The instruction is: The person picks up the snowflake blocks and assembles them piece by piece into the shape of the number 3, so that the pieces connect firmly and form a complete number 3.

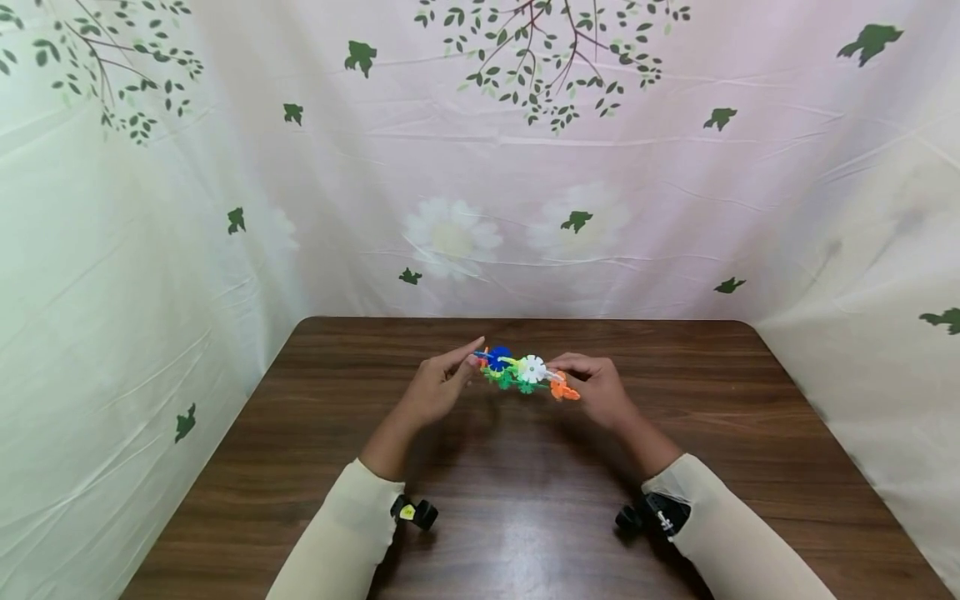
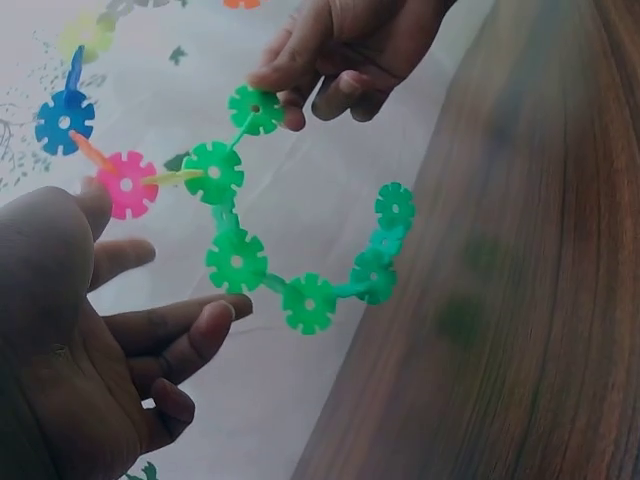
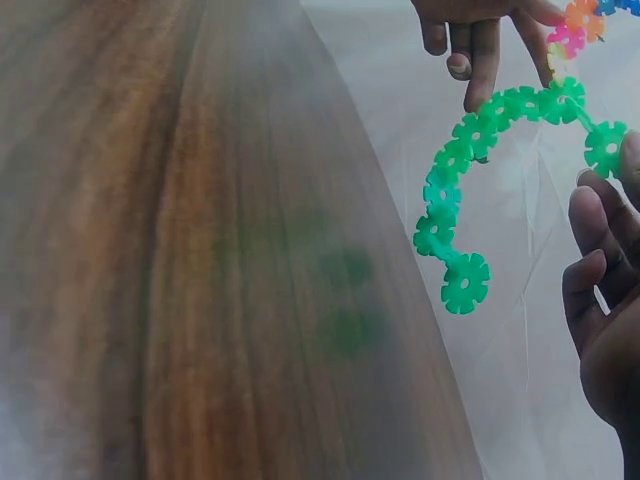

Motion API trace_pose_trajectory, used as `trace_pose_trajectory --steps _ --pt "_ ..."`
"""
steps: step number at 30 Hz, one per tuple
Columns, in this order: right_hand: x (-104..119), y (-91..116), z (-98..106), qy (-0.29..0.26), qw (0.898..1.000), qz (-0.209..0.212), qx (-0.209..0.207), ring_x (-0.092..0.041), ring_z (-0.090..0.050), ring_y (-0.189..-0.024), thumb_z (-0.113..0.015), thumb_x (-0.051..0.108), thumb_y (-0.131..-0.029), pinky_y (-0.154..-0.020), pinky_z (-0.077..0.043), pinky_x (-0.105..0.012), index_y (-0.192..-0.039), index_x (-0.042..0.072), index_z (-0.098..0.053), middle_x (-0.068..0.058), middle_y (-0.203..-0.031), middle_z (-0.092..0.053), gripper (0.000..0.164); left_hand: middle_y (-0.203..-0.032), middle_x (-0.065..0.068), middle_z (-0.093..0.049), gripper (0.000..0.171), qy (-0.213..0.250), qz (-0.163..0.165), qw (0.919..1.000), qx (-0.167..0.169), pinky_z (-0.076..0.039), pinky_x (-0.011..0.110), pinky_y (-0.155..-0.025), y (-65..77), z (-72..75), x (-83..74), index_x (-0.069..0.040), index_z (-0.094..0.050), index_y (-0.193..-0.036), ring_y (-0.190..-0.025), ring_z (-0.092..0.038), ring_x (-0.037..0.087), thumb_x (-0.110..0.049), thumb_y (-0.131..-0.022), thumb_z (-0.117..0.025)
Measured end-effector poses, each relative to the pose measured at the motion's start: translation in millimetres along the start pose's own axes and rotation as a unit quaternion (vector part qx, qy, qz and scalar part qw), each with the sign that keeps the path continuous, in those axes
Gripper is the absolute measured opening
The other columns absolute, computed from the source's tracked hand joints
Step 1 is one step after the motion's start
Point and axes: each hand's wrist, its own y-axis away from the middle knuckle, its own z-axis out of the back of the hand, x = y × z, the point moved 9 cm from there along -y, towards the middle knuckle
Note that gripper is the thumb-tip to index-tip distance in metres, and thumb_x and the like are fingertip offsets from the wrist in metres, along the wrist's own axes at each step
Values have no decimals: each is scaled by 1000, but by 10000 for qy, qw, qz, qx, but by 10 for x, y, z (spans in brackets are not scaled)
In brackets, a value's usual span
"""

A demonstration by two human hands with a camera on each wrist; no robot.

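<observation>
A chain of notched plastic interlocking discs (image 1: 531, 369) is held up above the table between both hands. My left hand (image 1: 435, 387) holds its left part; in the left wrist view the thumb meets the edge of a pink disc (image 2: 127, 185), beside a blue disc (image 2: 65, 122). The right hand (image 1: 600, 392) pinches a green disc (image 3: 605, 148) between thumb and fingers. From there a string of green discs (image 2: 308, 304) hangs in a curve, its far end loose. White and orange discs (image 1: 559, 387) show near the right hand in the head view.
Below the hands lies a dark brown wooden table (image 1: 517, 533). A pale curtain (image 1: 337, 192) with printed leaves, birds and flowers surrounds its back and sides. Black wrist cameras (image 1: 414, 512) sit on both cream sleeves (image 1: 337, 525).
</observation>
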Motion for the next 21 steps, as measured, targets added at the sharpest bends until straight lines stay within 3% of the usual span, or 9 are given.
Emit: trace_pose_trajectory --steps 4,7,10,12,17,21 --pt "13 32 -12 -247 9996 90 111 -5 -74 -84 -73 -5 -100 -72 -63 -23 -111 -19 -75 11 -106 -78 17 -106 16 -79 50 112 174 9997 90 -62 41 -87 28 -12 -12 -24 -52 -164 -99 -75 41 -42 -118 -48" --pt "11 32 -23 -363 9990 194 166 -8 -70 -68 -73 -10 -98 -63 -60 -24 -105 -21 -74 -1 -91 -75 13 -111 20 -80 50 242 291 9992 112 -63 45 -89 40 -25 1 -23 -53 -163 -99 -75 44 -43 -118 -47" --pt "-10 36 -29 -320 9991 205 194 -9 -69 -64 -73 -11 -97 -62 -58 -24 -103 -18 -75 -13 -82 -69 10 -113 20 -81 50 295 402 9987 96 -63 47 -90 47 -44 39 -19 -56 -161 -99 -74 44 -43 -118 -47" --pt "-29 49 -31 -253 9993 158 211 -11 -69 -64 -72 -11 -97 -63 -59 -25 -105 -15 -77 -18 -89 -72 10 -114 19 -82 50 330 461 9984 73 -64 49 -92 47 -58 67 -17 -58 -159 -98 -75 43 -42 -118 -47" --pt "-51 73 -32 -128 9998 70 164 -16 -70 -63 -69 -14 -98 -64 -62 -27 -111 -8 -81 -15 -115 -77 18 -113 18 -83 50 417 542 9977 -16 -63 54 -97 38 -72 92 -15 -60 -158 -93 -78 40 -42 -118 -47" --pt "-47 51 -49 -115 9998 105 97 -16 -70 -63 -70 -8 -101 -64 -62 -28 -110 -9 -80 -15 -107 -76 14 -113 20 -82 52 487 596 9970 -59 -63 53 -95 38 -68 109 -14 -58 -159 -91 -78 40 -43 -118 -46"
